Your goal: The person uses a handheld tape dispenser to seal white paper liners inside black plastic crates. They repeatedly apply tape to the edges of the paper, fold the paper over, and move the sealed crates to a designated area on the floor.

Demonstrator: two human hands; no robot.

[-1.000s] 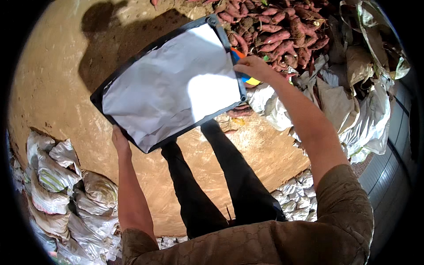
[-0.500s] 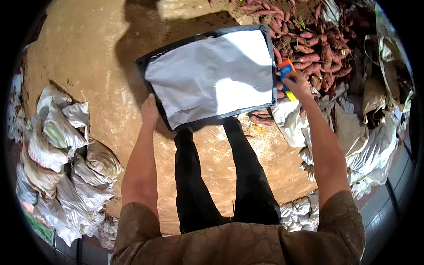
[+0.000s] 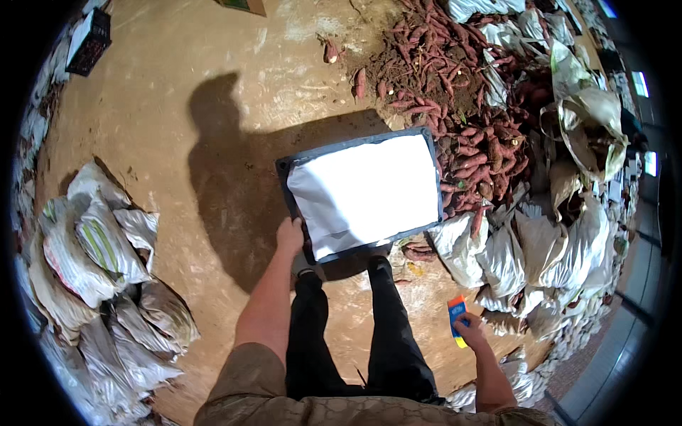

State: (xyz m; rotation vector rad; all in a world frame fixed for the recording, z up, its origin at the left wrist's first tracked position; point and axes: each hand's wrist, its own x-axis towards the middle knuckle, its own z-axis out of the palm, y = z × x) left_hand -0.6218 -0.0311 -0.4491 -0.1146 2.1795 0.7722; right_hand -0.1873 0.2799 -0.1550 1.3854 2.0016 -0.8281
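Observation:
A dark rectangular crate (image 3: 355, 239), its inside covered by creased white paper (image 3: 362, 195), is out in front of me over my feet, in bright light. My left hand (image 3: 290, 236) grips its left edge. My right hand (image 3: 470, 331) is down at my right, away from the crate, closed on a small flat blue packet (image 3: 456, 309) with orange and yellow ends. A heap of reddish sweet potatoes (image 3: 473, 160) with soil lies beyond the crate's right side.
White woven sacks (image 3: 99, 245) are piled at my left, and more sacks (image 3: 522, 248) lie right of me. A black crate (image 3: 88, 44) stands at the upper left, a cardboard box (image 3: 243, 6) at the top edge. Tan floor (image 3: 138, 113) lies between the piles.
My right hand has left the crate's right side and moved down and rightward with the packet. My left hand still holds the crate. The view has widened, showing more of the floor beyond.

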